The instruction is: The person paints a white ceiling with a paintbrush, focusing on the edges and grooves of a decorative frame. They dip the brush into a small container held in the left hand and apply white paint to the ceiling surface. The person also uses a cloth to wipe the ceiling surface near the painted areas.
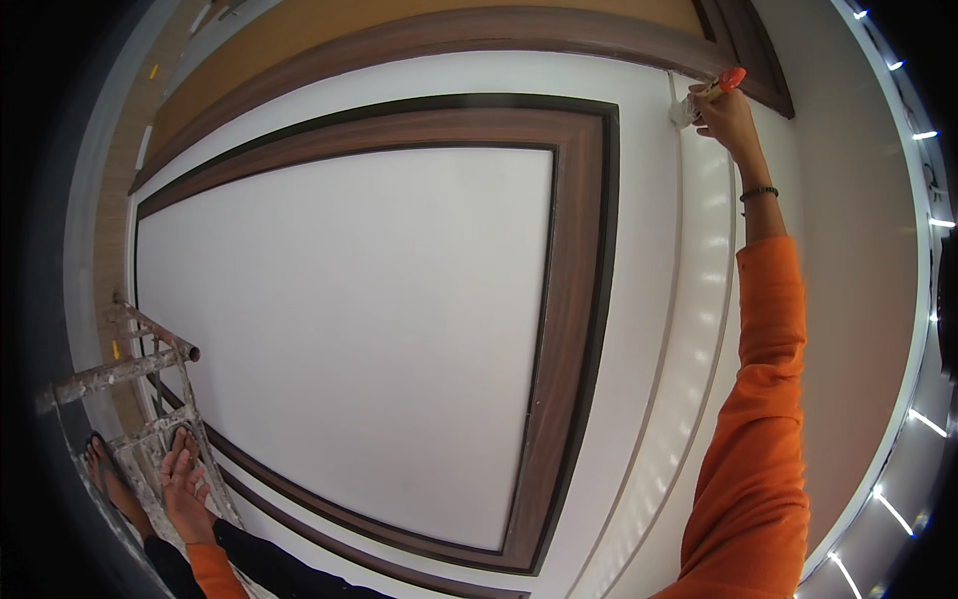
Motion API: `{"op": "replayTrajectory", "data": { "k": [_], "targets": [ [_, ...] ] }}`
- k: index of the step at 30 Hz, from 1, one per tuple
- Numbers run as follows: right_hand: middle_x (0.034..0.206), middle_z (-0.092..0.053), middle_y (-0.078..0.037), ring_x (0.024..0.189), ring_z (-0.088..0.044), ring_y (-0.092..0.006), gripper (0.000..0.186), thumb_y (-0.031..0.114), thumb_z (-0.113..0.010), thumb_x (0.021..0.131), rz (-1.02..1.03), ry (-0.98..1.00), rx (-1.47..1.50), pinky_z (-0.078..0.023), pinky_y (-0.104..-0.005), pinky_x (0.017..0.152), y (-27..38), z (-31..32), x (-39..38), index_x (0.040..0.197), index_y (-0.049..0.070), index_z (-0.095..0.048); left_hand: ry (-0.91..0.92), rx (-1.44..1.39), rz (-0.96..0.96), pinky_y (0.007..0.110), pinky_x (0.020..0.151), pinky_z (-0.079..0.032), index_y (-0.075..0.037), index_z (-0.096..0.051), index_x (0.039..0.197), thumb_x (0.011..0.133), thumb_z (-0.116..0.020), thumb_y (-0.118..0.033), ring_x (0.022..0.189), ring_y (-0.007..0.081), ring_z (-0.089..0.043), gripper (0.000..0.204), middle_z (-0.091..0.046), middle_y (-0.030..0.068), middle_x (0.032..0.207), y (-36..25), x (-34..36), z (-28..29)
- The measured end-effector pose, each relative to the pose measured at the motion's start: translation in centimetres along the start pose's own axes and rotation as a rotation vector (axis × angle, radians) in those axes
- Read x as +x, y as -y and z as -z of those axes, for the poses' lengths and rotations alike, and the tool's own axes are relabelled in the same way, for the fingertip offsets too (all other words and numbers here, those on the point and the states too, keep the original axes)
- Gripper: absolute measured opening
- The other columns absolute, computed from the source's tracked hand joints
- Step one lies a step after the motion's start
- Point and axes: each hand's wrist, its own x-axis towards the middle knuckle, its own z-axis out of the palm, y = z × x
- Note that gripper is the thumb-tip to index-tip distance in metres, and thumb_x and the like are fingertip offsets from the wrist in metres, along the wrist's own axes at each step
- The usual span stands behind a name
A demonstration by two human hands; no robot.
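My right hand [730,124] is raised high at the end of an outstretched arm, fingers closed round a paintbrush [733,79] with a red handle end. Its whitish bristles point left, at a narrow pale strip [701,250] of the wall just below dark brown wood trim [479,32]. Whether the bristle tips touch the surface is hard to see. Low on the left, my left hand [185,497] holds nothing, its fingers apart. It hangs over my sandalled feet and a paint-spattered metal scaffold [125,373].
A white panel [349,329] framed in brown wood with a black edge [577,329] fills the middle. To the right is a plain pale surface [858,260], with a row of lit strips [926,135] beyond it. The scaffold's rails rise beside my legs.
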Motion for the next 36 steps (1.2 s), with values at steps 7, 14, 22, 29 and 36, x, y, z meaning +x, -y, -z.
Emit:
{"op": "replayTrajectory", "data": {
  "k": [7,14,22,29,36],
  "targets": [
    [0.083,-0.074,-0.012,0.071,-0.072,-0.0161,0.028,0.02,-0.066,0.092,0.085,-0.07,-0.054,-0.058,-0.0303,0.062,-0.1,-0.2,-2.5,0.109,0.0,-0.074,-0.011,0.009,0.013,0.025,0.081,-0.05,-0.016,-0.041,0.152,0.093,-0.059,-0.057,0.104,0.014,-0.062,0.074,-0.058,0.004,0.145,-0.9,-0.5,-0.6],
    [0.082,-0.075,-0.011,0.067,-0.073,-0.0213,0.028,0.024,-0.066,0.092,0.245,-0.24,-0.146,-0.057,-0.0341,0.066,-2.0,-1.0,1.9,0.111,0.005,-0.076,0.005,0.023,0.017,0.025,0.081,-0.05,-0.016,-0.042,0.151,0.093,-0.06,-0.056,0.104,0.0142,-0.062,0.073,-0.059,0.0032,0.143,-0.6,-0.5,-0.1],
    [0.082,-0.075,-0.012,0.07,-0.074,-0.0244,0.033,0.028,-0.064,0.091,0.155,-0.258,-0.197,-0.057,-0.0391,0.074,-1.2,-1.9,4.1,0.114,0.007,-0.076,0.0,0.033,0.04,0.025,0.08,-0.051,-0.016,-0.041,0.151,0.093,-0.061,-0.054,0.104,0.0141,-0.062,0.072,-0.059,0.0041,0.143,-0.3,-0.2,-0.2],
    [0.075,-0.07,-0.006,0.063,-0.068,-0.0139,0.031,0.024,-0.065,0.095,0.218,-0.216,-0.26,-0.059,-0.0293,0.061,-2.1,-2.5,0.2,0.117,0.005,-0.074,0.029,0.051,0.03,0.026,0.08,-0.049,-0.016,-0.04,0.151,0.094,-0.059,-0.054,0.104,0.014,-0.061,0.071,-0.06,0.0034,0.143,-0.9,0.1,-1.2],
    [0.09,-0.076,-0.016,0.08,-0.074,-0.0325,0.028,0.021,-0.067,0.089,0.104,-0.075,-0.229,-0.057,-0.0375,0.076,-0.4,-0.8,-7.8,0.111,0.005,-0.075,0.054,0.035,0.064,0.026,0.08,-0.048,-0.015,-0.041,0.151,0.095,-0.059,-0.052,0.104,0.0137,-0.061,0.069,-0.06,0.002,0.143,-1.0,0.5,-0.8]
  ]
}}
